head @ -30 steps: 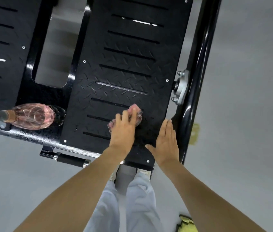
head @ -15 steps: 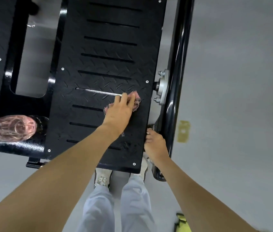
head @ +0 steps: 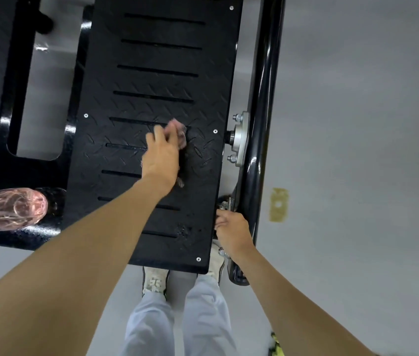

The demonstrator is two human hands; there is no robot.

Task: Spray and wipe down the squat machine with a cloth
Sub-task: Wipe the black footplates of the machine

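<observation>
The small crumpled pink cloth point(head: 178, 131) sits on the black diamond-tread steel footplate point(head: 151, 80) of the squat machine, right of the plate's middle. The left hand point(head: 162, 156) holds it there, fingers bunched over it and pressing down; motion blur hides the exact grip. The right hand point(head: 231, 231) is curled over the plate's right edge near its lower corner, beside a small bolted fitting; what the fingers close on is hidden.

The cloth's loose edges could catch in the narrow slots or on the raised tread and pull free of the fingers. The right fingers lie in the gap between the plate and the glossy black steel tube point(head: 265, 98), below the silver bolted bracket point(head: 240, 138); if the plate pivots under pressure, they could get pinched. The translucent pink spray bottle point(head: 10, 209) lies on its side on the frame at far left and may roll off or leak.

No brand or writing is legible on the plate, tube or bottle. A yellow floor marking point(head: 279, 205) carries a faint, unreadable pattern.
</observation>
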